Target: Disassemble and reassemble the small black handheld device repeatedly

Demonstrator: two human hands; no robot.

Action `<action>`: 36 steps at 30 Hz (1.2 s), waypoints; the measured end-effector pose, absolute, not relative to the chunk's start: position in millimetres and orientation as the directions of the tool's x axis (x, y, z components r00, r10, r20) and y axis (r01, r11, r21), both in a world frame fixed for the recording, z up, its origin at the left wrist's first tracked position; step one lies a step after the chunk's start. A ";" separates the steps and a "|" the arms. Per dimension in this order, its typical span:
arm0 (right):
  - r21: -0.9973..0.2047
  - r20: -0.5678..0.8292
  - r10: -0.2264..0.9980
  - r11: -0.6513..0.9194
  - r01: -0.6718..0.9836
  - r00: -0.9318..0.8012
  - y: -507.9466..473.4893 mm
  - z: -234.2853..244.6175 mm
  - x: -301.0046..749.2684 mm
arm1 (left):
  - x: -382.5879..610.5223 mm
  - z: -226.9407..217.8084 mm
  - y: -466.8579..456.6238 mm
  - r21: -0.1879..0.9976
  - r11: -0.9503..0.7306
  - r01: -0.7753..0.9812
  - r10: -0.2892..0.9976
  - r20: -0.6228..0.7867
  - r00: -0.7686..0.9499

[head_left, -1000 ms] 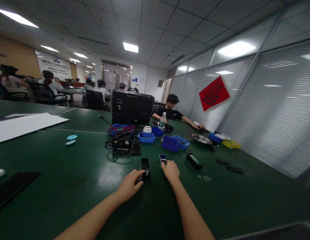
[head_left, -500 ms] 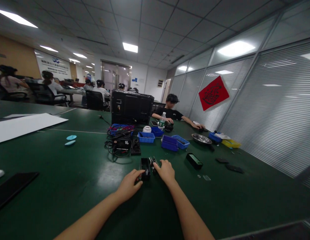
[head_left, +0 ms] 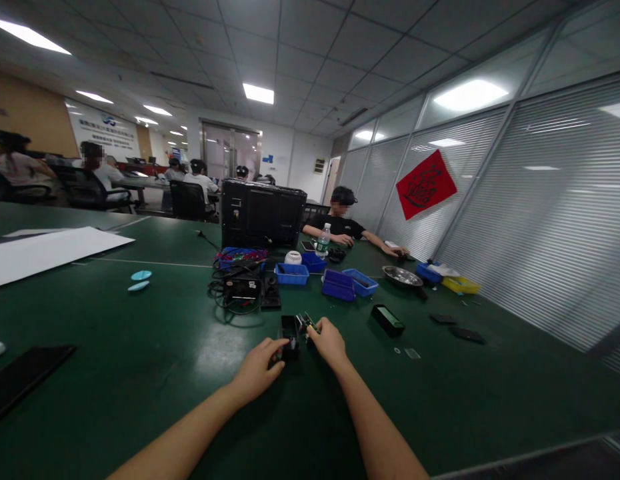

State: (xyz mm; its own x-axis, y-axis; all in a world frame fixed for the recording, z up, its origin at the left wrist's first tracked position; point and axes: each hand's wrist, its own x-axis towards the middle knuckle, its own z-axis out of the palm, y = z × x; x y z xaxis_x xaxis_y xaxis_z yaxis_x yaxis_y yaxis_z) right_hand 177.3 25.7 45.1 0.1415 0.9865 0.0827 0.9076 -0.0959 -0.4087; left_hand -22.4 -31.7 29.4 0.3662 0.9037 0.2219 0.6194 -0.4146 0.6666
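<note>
My left hand (head_left: 257,369) rests on the green table (head_left: 140,360) with its fingers closed on the near end of a small black box-like part (head_left: 290,328). My right hand (head_left: 329,342) is closed around a small dark component (head_left: 307,323) with a green edge, held tilted right beside the black part. The two pieces are touching or nearly touching. What lies under my right palm is hidden.
Behind my hands lie a cable bundle with a black device (head_left: 241,289), several blue bins (head_left: 291,274), a large black case (head_left: 263,215), a metal bowl (head_left: 402,275) and a black bar (head_left: 388,319). A person sits across the table (head_left: 341,223). A dark tablet (head_left: 25,377) lies left.
My right hand has moved left with the small component, bringing it from a spot apart on the table up against the black part. My left hand stayed put.
</note>
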 end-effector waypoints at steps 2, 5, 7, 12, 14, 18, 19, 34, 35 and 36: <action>-0.402 0.077 0.987 -0.101 0.910 0.144 25.1 45.4 177.3 | -22.4 29.3 -31.7 0.662 -0.410 0.628 0.907 0.219 0.361; -0.341 0.130 0.980 -0.098 0.935 0.150 24.2 47.5 179.6 | -22.4 29.9 -31.6 0.661 -0.412 0.627 0.905 0.217 0.366; -0.264 0.217 0.965 -0.086 0.961 0.146 24.3 49.0 183.5 | -22.5 30.2 -31.6 0.664 -0.414 0.623 0.904 0.221 0.365; -0.095 0.362 0.927 -0.064 0.993 0.094 26.0 49.7 193.4 | -23.2 29.0 -31.2 0.659 -0.422 0.622 0.902 0.240 0.359; -0.079 0.370 0.927 -0.026 0.997 0.053 25.9 48.7 193.4 | -23.5 29.0 -31.5 0.657 -0.422 0.624 0.902 0.238 0.360; -0.133 0.357 0.934 0.045 0.990 0.006 24.9 45.7 188.8 | -23.6 31.0 -33.5 0.653 -0.449 0.610 0.885 0.232 0.403; -0.154 0.352 0.936 0.042 0.987 0.015 24.9 44.9 187.9 | -23.6 31.9 -34.3 0.656 -0.460 0.599 0.877 0.228 0.424; -0.566 0.223 0.955 0.290 0.772 -0.195 37.5 31.0 191.4 | -24.6 23.3 -27.8 0.676 -0.494 0.546 0.868 0.414 0.274; -0.582 0.227 0.948 0.314 0.750 -0.221 36.2 32.1 190.5 | -25.8 21.8 -24.8 0.668 -0.465 0.580 0.876 0.441 0.194; -0.593 0.229 0.941 0.337 0.731 -0.248 34.7 33.7 189.7 | -27.3 20.6 -21.7 0.661 -0.437 0.609 0.879 0.458 0.134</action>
State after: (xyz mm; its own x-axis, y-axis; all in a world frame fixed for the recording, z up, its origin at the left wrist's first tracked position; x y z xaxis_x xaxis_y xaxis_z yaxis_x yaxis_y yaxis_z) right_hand 189.7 34.7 33.7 -0.2479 0.9414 0.2287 0.7311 0.3366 -0.5934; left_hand -27.3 -21.7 20.6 0.1338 0.8790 0.4576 0.6094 -0.4371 0.6615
